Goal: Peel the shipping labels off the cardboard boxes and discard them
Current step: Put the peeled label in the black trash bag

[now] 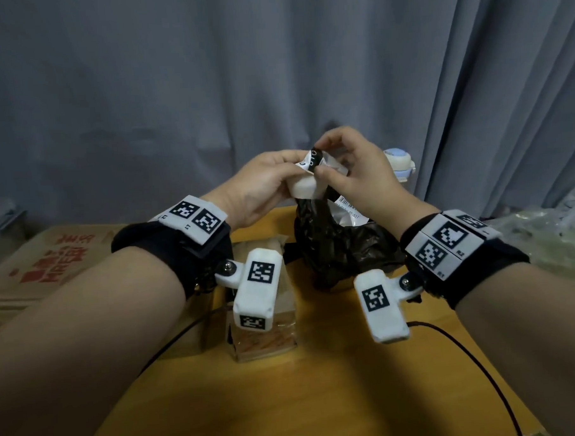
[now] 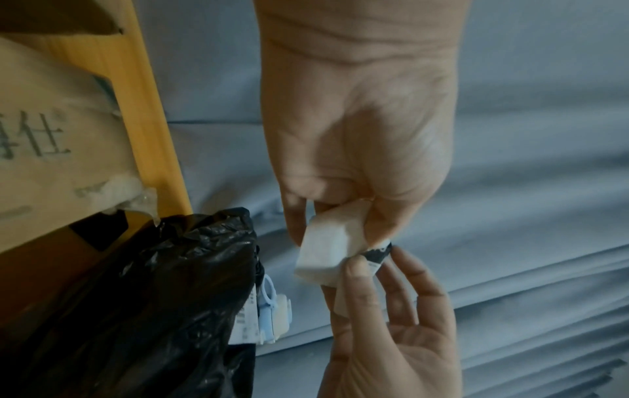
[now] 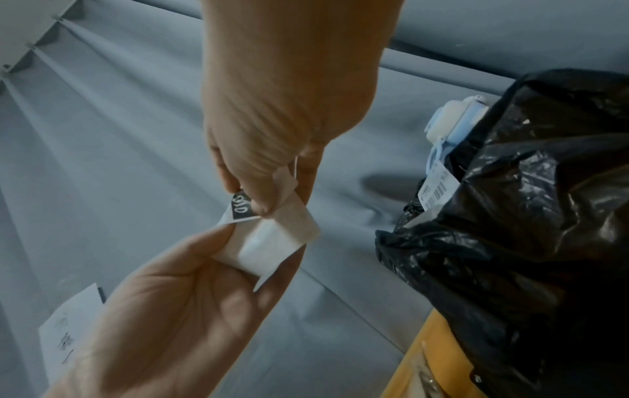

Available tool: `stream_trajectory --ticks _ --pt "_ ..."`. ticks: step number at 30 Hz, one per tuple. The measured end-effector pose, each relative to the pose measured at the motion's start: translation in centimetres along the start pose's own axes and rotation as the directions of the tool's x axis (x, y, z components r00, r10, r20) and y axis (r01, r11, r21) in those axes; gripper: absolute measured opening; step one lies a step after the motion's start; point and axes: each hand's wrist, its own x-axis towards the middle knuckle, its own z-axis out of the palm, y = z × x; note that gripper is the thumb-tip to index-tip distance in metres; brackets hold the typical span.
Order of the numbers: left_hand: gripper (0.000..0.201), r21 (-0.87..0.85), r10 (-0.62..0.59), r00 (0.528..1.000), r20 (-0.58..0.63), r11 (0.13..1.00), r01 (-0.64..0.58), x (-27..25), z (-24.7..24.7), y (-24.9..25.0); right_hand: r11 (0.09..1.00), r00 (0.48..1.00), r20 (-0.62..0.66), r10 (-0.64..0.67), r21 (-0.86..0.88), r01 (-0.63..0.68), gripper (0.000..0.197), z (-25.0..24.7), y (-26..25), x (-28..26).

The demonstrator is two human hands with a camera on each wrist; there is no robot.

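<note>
The left hand and right hand are both pinching a folded white label above a yellow table; a grey curtain is hanging far behind.

bag: glossy crinkled black plastic | table: smooth yellow wood | curtain: matt grey cloth

- The head camera looks forward and down from above my forearms, over the bench toward the far curtain.
- My left wrist camera looks along my palm, close to my hands.
- My right wrist camera does likewise from the other side.
- All three share the black bag.
</note>
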Motion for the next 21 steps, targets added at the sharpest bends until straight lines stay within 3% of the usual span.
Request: stream_trajectory --ticks 3,5,8,11,13,16,19,21 --pt "0.037 -0.098 -0.064 0.996 0.057 0.993 0.07 1.0 -0.2 -0.7 1.0 1.0 -0.003 0.005 -0.003 -0.005 0.022 0.2 1.8 0.5" --pt "0.048 -0.116 -0.124 0.981 0.149 0.983 0.142 1.7 0.4 -1.0 0.997 0.993 -0.09 0.072 0.014 -0.071 0.023 -0.3 3.4 0.9" --pt "0.047 0.196 -0.148 0.983 0.104 0.973 0.126 2.8 1.5 -1.6 0.972 0.942 -0.274 0.193 -0.079 -0.222 0.021 -2.0 5.6 1.1" --pt "0.032 0.545 -0.051 0.996 -0.066 0.835 0.079 4.0 1.6 -2.8 0.884 0.93 -0.341 0.135 -0.382 -0.269 0.013 -3.2 6.8 0.7" --pt "0.031 0.672 -0.006 0.994 -0.113 0.736 0.081 4.9 1.3 -4.3 0.821 0.961 -0.255 0.107 -0.523 -0.23 0.012 -2.6 7.3 0.6" --pt "0.029 0.789 0.024 0.993 -0.114 0.609 0.076 5.6 0.8 -6.1 0.732 0.999 0.019 0.045 -0.681 -0.02 0.018 -0.8 8.0 0.6" --pt "0.029 0.817 0.032 0.992 -0.119 0.571 0.08 5.5 0.3 -6.7 0.597 0.927 0.314 0.205 -0.791 0.136 0.028 0.1 8.5 0.7" --pt "0.029 0.82 0.037 0.992 -0.12 0.567 0.078 5.2 -0.1 -6.5 0.577 0.866 0.388 0.317 -0.803 0.148 0.033 0.2 8.4 0.9"
